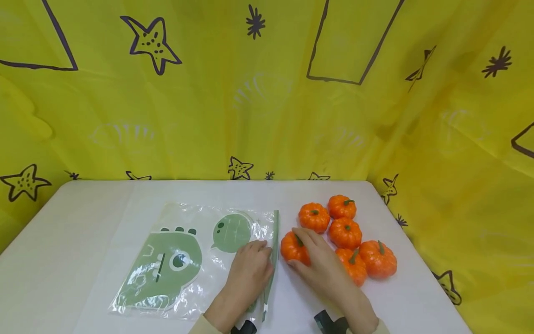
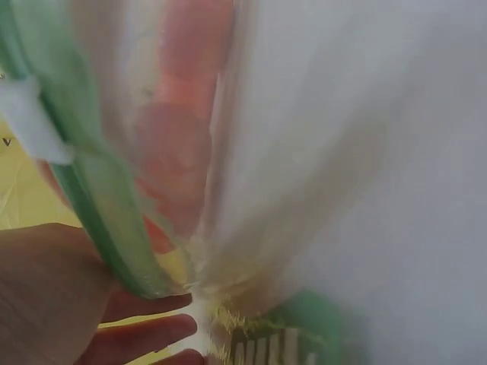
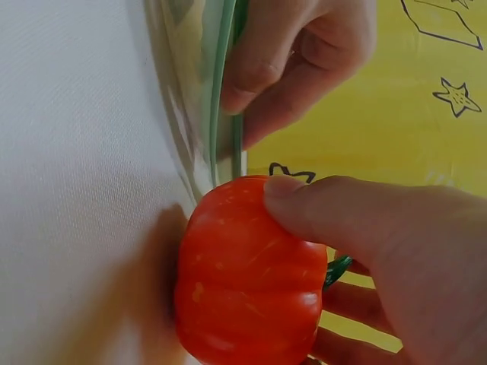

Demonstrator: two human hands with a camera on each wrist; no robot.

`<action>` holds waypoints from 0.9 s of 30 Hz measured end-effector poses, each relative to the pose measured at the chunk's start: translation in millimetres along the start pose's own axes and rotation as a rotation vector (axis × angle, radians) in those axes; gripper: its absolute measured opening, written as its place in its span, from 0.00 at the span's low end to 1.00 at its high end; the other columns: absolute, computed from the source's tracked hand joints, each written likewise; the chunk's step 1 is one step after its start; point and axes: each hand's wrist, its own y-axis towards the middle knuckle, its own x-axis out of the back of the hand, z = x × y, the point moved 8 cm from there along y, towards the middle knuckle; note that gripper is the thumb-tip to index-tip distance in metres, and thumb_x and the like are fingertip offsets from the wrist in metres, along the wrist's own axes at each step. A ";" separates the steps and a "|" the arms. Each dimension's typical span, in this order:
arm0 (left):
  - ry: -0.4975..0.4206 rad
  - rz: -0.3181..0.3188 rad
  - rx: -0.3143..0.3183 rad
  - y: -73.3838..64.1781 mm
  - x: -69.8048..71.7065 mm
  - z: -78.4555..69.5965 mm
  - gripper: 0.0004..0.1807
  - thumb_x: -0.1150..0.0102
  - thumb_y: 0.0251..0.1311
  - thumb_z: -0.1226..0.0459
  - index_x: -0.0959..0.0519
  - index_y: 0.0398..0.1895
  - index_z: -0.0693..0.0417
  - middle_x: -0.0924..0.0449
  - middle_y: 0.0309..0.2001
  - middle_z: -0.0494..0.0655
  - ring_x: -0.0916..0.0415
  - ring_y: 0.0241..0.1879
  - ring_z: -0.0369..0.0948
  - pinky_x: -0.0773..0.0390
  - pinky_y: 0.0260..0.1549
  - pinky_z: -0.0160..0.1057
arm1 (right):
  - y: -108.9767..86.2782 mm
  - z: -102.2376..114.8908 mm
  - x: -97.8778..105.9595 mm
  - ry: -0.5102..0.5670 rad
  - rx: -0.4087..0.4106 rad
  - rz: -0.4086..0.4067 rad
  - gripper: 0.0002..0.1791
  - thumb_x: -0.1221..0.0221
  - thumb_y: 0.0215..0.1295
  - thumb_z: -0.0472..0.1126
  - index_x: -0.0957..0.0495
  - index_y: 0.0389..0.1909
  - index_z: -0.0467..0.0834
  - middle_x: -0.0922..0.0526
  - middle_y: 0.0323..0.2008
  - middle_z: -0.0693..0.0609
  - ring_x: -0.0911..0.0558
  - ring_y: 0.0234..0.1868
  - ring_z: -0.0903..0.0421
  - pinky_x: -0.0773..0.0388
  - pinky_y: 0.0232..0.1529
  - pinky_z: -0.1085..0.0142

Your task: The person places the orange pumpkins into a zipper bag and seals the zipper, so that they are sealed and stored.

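Tabletop [image 1: 50, 283], white, flat support. Clear zip bag [image 1: 189, 264], green dinosaur print, lies mostly flat, green zip edge [image 1: 275, 232] to the right, probably so its mouth faces the pumpkins. 5 loose pumpkins [image 1: 345, 233] clustered right, presumably for short reach. Left hand [image 1: 250, 266]: fingers curled, pinching zip edge, seemingly to keep it raised. Right hand [image 1: 323, 262]: part-open, thumb and fingers gripping 1 orange pumpkin [image 1: 294, 249] beside bag mouth, stem toward palm, likely for steadiness.
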 end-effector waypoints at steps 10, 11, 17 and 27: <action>-0.135 -0.035 0.051 4.5 6.3 0.7 0.04 0.41 0.55 0.71 0.19 0.29 0.53 0.17 0.29 0.46 0.19 0.29 0.43 0.19 0.27 0.41 | -1.2 14.4 7.3 0.034 0.101 -0.081 0.39 0.27 0.53 0.47 0.30 0.67 0.47 0.26 0.65 0.51 0.26 0.67 0.51 0.27 0.64 0.53; -0.147 -0.037 0.048 4.8 7.2 0.7 0.04 0.41 0.56 0.71 0.19 0.30 0.54 0.17 0.27 0.46 0.20 0.28 0.43 0.20 0.27 0.41 | -1.5 15.3 7.6 0.034 0.108 -0.086 0.39 0.26 0.53 0.46 0.30 0.67 0.47 0.26 0.65 0.51 0.26 0.67 0.51 0.26 0.64 0.54; -0.272 -0.028 0.075 6.9 12.0 4.7 0.11 0.42 0.58 0.74 0.16 0.43 0.60 0.13 0.35 0.52 0.15 0.34 0.44 0.16 0.35 0.40 | -1.5 18.5 4.3 0.015 0.129 -0.062 0.37 0.27 0.55 0.46 0.29 0.66 0.46 0.26 0.66 0.51 0.27 0.68 0.51 0.28 0.65 0.54; -0.545 0.044 0.196 10.8 16.0 24.5 0.14 0.42 0.62 0.73 0.18 0.50 0.64 0.14 0.46 0.58 0.15 0.41 0.46 0.15 0.38 0.36 | -0.3 21.4 -3.9 -0.045 0.145 -0.037 0.35 0.27 0.54 0.48 0.25 0.63 0.44 0.25 0.64 0.51 0.26 0.66 0.52 0.27 0.65 0.57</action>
